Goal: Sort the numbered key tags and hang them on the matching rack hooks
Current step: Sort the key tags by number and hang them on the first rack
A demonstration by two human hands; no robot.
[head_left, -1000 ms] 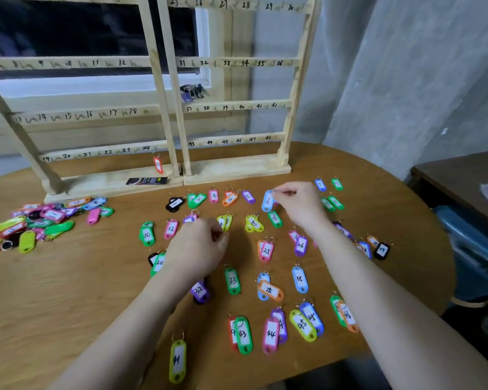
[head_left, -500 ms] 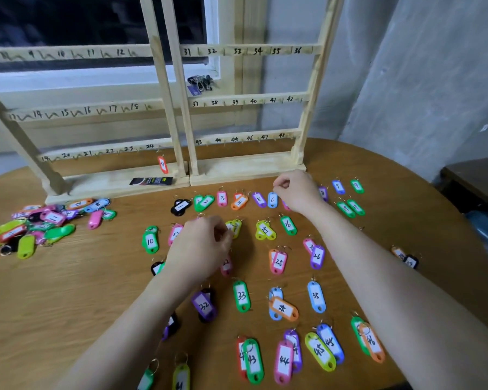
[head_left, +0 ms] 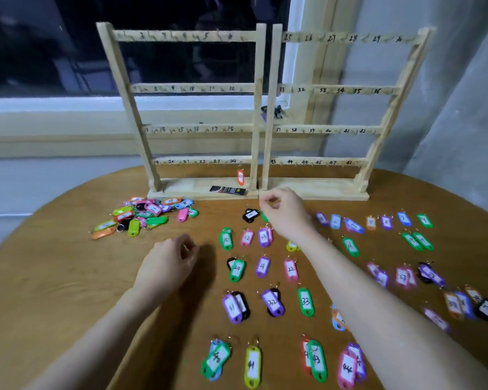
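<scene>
Two wooden racks stand at the table's back, the left rack [head_left: 193,88] and the right rack [head_left: 340,90], with hand-numbered hooks. One orange tag [head_left: 240,177] hangs under hook 24. Rows of numbered tags lie on the table, among them black tag 1 [head_left: 250,214], green 10 [head_left: 226,239] and green 33 [head_left: 305,302]. My right hand [head_left: 286,213] is pinched over the ring end of a green tag [head_left: 265,217] beside black tag 1, hiding most of it. My left hand [head_left: 166,263] hovers left of the rows, fingers curled, nothing visible in it.
A loose pile of unsorted tags [head_left: 144,216] lies at the back left. A black packet [head_left: 227,190] rests on the left rack's base. A bunch of keys [head_left: 273,112] hangs behind the racks. The round wooden table [head_left: 54,277] ends close to a grey wall on the right.
My right hand has moved left from blue tag 6 to the green tag beside black tag 1. My left hand has drawn left, away from the rows. The view has tilted up.
</scene>
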